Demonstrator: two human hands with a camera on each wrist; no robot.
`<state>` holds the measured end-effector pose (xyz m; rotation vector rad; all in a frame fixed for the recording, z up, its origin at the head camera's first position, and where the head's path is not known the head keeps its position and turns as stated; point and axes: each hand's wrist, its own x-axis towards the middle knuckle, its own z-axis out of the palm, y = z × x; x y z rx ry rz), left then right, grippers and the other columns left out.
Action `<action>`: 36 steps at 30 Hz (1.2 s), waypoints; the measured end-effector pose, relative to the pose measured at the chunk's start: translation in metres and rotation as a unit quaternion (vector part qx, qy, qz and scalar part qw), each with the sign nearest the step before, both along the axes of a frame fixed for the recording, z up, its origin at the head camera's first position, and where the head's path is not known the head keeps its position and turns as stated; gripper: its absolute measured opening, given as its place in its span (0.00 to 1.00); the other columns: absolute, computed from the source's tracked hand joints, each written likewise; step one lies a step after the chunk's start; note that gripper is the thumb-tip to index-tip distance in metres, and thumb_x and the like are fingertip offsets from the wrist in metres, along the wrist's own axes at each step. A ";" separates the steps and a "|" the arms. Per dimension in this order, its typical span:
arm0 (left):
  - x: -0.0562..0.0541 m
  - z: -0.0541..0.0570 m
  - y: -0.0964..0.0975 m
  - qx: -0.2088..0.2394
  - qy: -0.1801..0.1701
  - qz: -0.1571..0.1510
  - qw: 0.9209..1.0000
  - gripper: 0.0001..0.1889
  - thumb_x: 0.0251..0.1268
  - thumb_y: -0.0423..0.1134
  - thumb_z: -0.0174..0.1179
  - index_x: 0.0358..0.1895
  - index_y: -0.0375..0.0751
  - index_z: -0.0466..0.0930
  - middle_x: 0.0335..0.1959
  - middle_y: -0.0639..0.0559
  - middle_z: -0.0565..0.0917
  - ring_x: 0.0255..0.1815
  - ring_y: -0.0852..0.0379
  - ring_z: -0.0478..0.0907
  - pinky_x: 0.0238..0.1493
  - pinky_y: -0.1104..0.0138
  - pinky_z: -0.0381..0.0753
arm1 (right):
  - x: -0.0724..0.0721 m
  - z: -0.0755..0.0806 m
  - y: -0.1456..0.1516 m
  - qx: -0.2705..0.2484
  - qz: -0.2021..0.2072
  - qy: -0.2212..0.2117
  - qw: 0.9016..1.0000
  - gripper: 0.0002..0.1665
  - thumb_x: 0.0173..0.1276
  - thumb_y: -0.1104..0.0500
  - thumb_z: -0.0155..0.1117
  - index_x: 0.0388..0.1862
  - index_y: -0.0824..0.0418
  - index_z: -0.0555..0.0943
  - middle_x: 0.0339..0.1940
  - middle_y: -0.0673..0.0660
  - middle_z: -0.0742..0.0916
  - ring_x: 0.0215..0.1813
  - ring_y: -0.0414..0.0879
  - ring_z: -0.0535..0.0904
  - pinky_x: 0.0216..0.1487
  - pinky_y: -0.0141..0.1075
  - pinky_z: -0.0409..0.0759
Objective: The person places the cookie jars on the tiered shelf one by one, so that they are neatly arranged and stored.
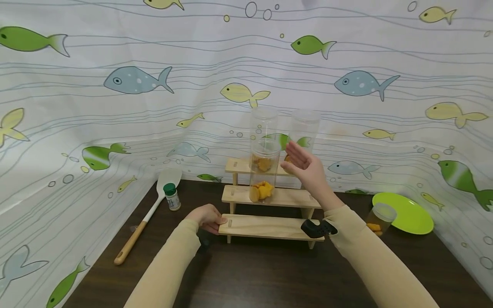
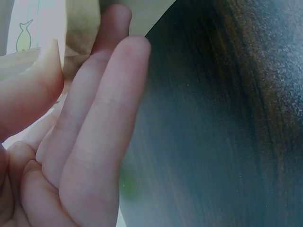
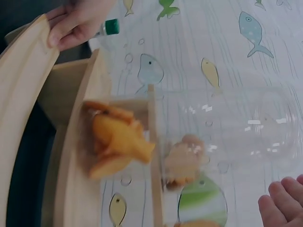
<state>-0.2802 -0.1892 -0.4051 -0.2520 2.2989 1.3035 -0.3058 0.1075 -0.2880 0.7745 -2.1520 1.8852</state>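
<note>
A three-tier wooden stand (image 1: 265, 226) is on the dark table. My left hand (image 1: 206, 217) pinches the left end of its lowest board, thumb on top and fingers beneath. On the middle tier stands a clear lidded jar (image 1: 263, 171) with orange-yellow snack pieces (image 3: 118, 137) at its bottom. Two more clear jars stand on the top tier: the left one (image 1: 264, 119) behind the front jar, the right one (image 1: 308, 124) partly hidden by my right hand (image 1: 306, 167). That hand is raised beside the jars, fingers straight, holding nothing.
At left lie a white spatula (image 1: 132, 241) with a wooden handle and a green-capped shaker bottle (image 1: 173, 200). To the right, another snack jar (image 1: 382, 216) stands by a lime-green plate (image 1: 414, 216), partly behind my right sleeve. A fish-patterned sheet (image 1: 192, 55) encloses the table.
</note>
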 end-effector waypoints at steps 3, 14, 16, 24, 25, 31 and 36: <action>0.000 0.000 -0.001 -0.002 0.001 -0.003 1.000 0.14 0.64 0.34 0.60 0.45 0.22 0.77 0.29 0.41 0.84 0.29 0.52 0.83 0.39 0.56 0.86 | 0.005 -0.005 0.012 0.022 0.014 0.002 1.000 0.39 0.65 0.64 0.65 0.72 0.62 0.61 0.71 0.60 0.69 0.71 0.50 0.65 0.68 0.42 0.66; -0.002 0.001 0.002 -0.010 -0.001 -0.002 1.000 0.13 0.64 0.34 0.60 0.44 0.23 0.78 0.30 0.40 0.84 0.29 0.52 0.84 0.37 0.58 0.87 | 0.019 -0.022 0.073 0.112 0.017 0.033 0.993 0.41 0.64 0.64 0.65 0.74 0.59 0.58 0.72 0.63 0.65 0.70 0.40 0.65 0.65 0.26 0.68; -0.003 0.001 0.002 -0.011 -0.004 0.000 1.000 0.13 0.64 0.34 0.60 0.44 0.23 0.78 0.30 0.40 0.84 0.29 0.52 0.83 0.37 0.58 0.87 | 0.022 -0.025 0.085 0.114 0.015 0.036 0.993 0.41 0.65 0.65 0.64 0.74 0.60 0.58 0.72 0.63 0.66 0.68 0.35 0.67 0.64 0.25 0.69; -0.001 0.001 -0.002 -0.024 -0.002 0.000 1.000 0.15 0.65 0.34 0.60 0.46 0.22 0.77 0.30 0.40 0.85 0.32 0.50 0.85 0.37 0.58 0.87 | 0.026 -0.040 0.122 0.095 0.006 0.032 0.995 0.38 0.66 0.70 0.60 0.73 0.64 0.59 0.68 0.50 0.74 0.63 0.29 0.71 0.57 0.21 0.74; -0.001 0.001 -0.003 -0.025 -0.002 0.003 1.000 0.15 0.65 0.34 0.60 0.46 0.22 0.77 0.31 0.40 0.85 0.32 0.50 0.84 0.36 0.58 0.87 | 0.026 -0.042 0.125 0.094 0.004 0.033 0.995 0.38 0.66 0.70 0.60 0.73 0.64 0.59 0.67 0.48 0.75 0.62 0.28 0.71 0.57 0.21 0.73; 0.002 0.002 -0.003 -0.017 -0.002 0.000 1.000 0.16 0.65 0.34 0.60 0.47 0.21 0.77 0.31 0.40 0.85 0.33 0.49 0.84 0.37 0.58 0.87 | 0.031 -0.052 0.150 0.124 -0.032 0.029 0.991 0.38 0.67 0.68 0.60 0.73 0.61 0.59 0.64 0.40 0.75 0.61 0.25 0.71 0.55 0.17 0.72; 0.000 0.002 0.001 -0.018 0.001 -0.006 1.000 0.16 0.65 0.34 0.60 0.47 0.22 0.77 0.30 0.40 0.85 0.34 0.49 0.85 0.36 0.58 0.87 | 0.038 -0.063 0.178 0.192 -0.097 0.020 0.976 0.40 0.67 0.63 0.63 0.74 0.56 0.58 0.69 0.50 0.72 0.60 0.20 0.67 0.51 0.13 0.71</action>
